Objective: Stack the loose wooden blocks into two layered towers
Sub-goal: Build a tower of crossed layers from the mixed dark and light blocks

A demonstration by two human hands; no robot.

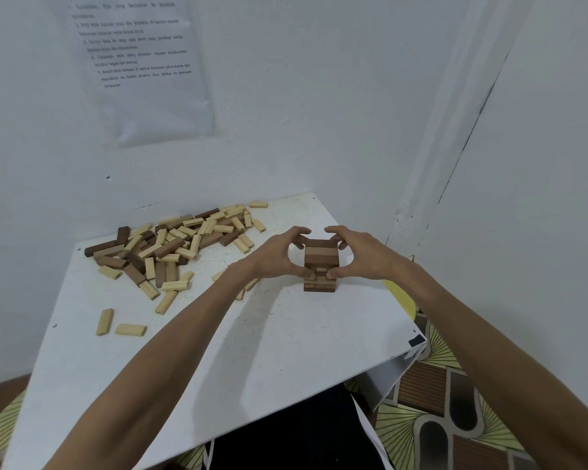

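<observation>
A short tower of dark wooden blocks (320, 262) stands on the white table (286, 334), right of centre. My left hand (279, 254) grips it from the left, thumb low on the front, fingers curled over the top back edge. My right hand (360, 252) grips it from the right in the same way. A pile of loose light and dark blocks (174, 242) lies at the table's back left. Two light blocks (119, 325) lie apart near the left edge.
White walls close in behind and to the right of the table, with a printed sheet (140, 62) on the back wall. A few light blocks (248, 284) lie partly hidden under my left wrist. Patterned floor (455, 401) shows at the right.
</observation>
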